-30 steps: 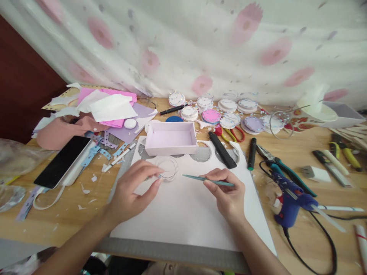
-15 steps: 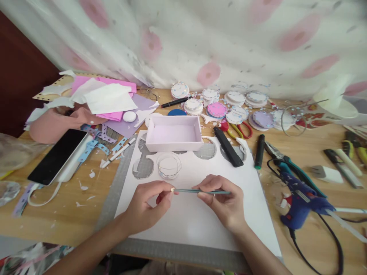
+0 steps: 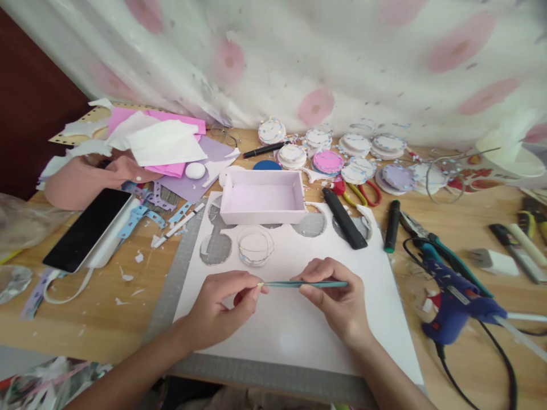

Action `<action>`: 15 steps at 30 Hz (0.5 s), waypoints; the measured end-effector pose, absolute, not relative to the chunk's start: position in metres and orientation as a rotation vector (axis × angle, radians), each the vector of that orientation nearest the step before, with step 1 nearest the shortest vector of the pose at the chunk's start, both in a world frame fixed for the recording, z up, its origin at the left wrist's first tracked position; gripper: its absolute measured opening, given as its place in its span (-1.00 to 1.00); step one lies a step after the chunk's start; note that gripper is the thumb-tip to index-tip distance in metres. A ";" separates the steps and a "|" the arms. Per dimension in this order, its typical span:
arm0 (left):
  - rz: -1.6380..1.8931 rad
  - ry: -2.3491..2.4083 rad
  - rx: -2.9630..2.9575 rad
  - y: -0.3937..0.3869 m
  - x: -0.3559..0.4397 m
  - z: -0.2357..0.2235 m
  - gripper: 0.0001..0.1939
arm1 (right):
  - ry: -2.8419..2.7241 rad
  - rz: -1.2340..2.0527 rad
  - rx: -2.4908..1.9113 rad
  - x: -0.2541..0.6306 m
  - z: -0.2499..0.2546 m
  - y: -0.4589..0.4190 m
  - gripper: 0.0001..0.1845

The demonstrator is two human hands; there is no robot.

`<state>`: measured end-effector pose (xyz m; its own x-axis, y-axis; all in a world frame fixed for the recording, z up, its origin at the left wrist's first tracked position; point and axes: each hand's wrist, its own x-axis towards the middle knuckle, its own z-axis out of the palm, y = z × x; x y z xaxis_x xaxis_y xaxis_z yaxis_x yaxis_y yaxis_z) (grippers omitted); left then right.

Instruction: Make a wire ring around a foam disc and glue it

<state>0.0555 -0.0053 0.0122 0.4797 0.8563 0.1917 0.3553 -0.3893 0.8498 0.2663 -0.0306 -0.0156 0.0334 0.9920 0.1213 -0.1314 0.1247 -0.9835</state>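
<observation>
My right hand [image 3: 337, 299] grips a thin teal tool [image 3: 305, 283] held level over a white foam sheet [image 3: 290, 324]. My left hand [image 3: 222, 307] pinches the tool's pale left tip with thumb and fingers. Just beyond the hands a small clear round dish [image 3: 255, 246] rests on the sheet. Behind it stands a shallow lilac box [image 3: 262, 196]. Round holes are cut along the sheet's far edge, showing the grey cutting mat [image 3: 171, 290] beneath.
A phone [image 3: 88, 228] lies at the left by paper scraps and pink sheets [image 3: 158, 142]. Decorated round discs [image 3: 327, 162] line the back. A black knife [image 3: 344, 226], marker [image 3: 391, 225], pliers [image 3: 421, 236], blue glue gun [image 3: 453, 296] with cord and other tools lie on the right.
My left hand has left the clear dish and come back toward me to pinch the tip of the teal tool. The right hand has turned the tool level.
</observation>
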 end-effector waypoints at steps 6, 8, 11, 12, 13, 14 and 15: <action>0.784 0.999 1.935 -0.004 0.056 0.012 -0.79 | -1.126 1.155 -1.048 0.266 -0.018 -0.029 -0.88; 0.754 1.015 1.882 -0.003 0.057 0.011 -0.77 | -1.134 1.131 -1.036 0.266 -0.018 -0.029 -0.87; 0.644 1.058 1.733 -0.005 0.059 0.009 -0.75 | -1.191 1.004 -1.040 0.266 -0.013 -0.030 -0.85; 0.591 1.058 1.680 -0.007 0.060 0.008 -0.74 | -1.233 0.926 -1.039 0.265 -0.011 -0.032 -0.84; 0.537 1.048 1.624 -0.009 0.060 0.008 -0.70 | -1.298 0.832 -1.029 0.264 -0.008 -0.034 -0.83; 0.485 1.026 1.563 -0.012 0.061 0.008 -0.65 | -1.384 0.725 -1.012 0.262 -0.006 -0.038 -0.82; 0.447 0.998 1.500 -0.016 0.062 0.007 -0.59 | -1.490 0.609 -0.991 0.260 -0.004 -0.042 -0.81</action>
<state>0.0618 -0.0163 0.0072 0.5551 0.7880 -0.2663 0.3259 0.0884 0.9412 0.2597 -0.0422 -0.0042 0.0471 0.8489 0.5265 0.2371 0.5025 -0.8314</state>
